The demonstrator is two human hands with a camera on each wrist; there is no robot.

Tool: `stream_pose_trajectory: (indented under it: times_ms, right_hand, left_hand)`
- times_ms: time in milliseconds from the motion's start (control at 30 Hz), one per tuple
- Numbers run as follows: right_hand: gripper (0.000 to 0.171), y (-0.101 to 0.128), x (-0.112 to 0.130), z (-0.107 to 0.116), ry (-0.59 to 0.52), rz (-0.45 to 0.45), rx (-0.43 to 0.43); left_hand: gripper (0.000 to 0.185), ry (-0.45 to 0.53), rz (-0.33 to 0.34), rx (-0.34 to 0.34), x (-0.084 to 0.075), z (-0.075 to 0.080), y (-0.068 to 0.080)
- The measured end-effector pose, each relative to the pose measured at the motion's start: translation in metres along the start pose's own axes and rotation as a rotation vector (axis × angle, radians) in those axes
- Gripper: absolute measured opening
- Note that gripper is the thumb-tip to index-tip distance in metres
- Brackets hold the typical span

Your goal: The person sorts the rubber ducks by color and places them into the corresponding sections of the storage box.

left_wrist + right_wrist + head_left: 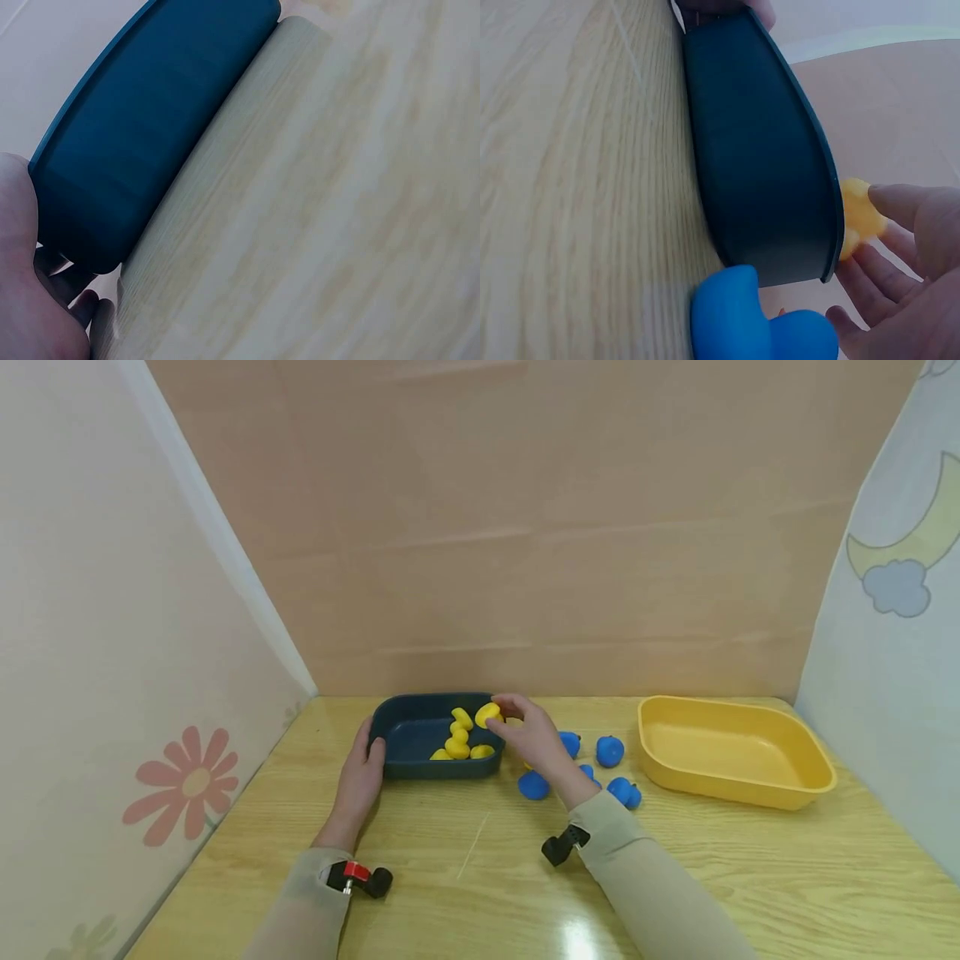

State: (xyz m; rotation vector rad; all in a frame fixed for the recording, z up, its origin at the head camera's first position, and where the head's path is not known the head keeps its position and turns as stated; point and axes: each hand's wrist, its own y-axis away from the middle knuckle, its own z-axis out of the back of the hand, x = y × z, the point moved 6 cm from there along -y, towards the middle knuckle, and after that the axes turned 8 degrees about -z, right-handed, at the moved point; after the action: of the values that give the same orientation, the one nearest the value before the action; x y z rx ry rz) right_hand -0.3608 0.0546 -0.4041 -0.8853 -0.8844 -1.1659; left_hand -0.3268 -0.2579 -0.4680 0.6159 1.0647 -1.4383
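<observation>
In the head view, we see our left hand [362, 779] resting against the near left corner of the dark blue tray [408, 762], thumb on the rim and fingers wrapped around the outer wall. Our right hand [534, 737] pinches a yellow duck [488, 714] between thumb and fingertips, over the tray's far right rim. Inside the tray lie more yellow ducks [458, 739]. Just right of the tray, on the wooden table [750, 868], several blue ducks [609, 750] are scattered near our right wrist. Further right stands a yellow tray [735, 752], well apart from the blue one.

In the left wrist view, we see the dark tray's outer wall [142, 127] with our palm [26, 270] touching its corner.

In the right wrist view, our curled fingers [911, 247] grip the yellow duck [857, 217] beyond the tray's rim [761, 150], and 1 blue duck [754, 319] lies touching the tray's near wall.
</observation>
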Motion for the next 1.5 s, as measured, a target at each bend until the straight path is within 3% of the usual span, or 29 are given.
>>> stream_pose_trajectory:
  times_ms: [533, 967, 1500]
  right_hand:
    - [0.045, -0.005, -0.003, 0.031, 0.072, 0.008, -0.006]
    - [0.057, 0.001, -0.011, 0.05, 0.248, -0.021, 0.08]
    - [0.055, 0.013, -0.02, 0.057, 0.264, -0.009, 0.262]
  left_hand:
    - [0.066, 0.006, 0.021, 0.017, -0.001, 0.001, -0.001]
    - [0.066, 0.003, 0.013, 0.018, -0.001, 0.0, 0.0]
    - [0.066, 0.002, 0.012, 0.014, -0.002, 0.0, 0.0]
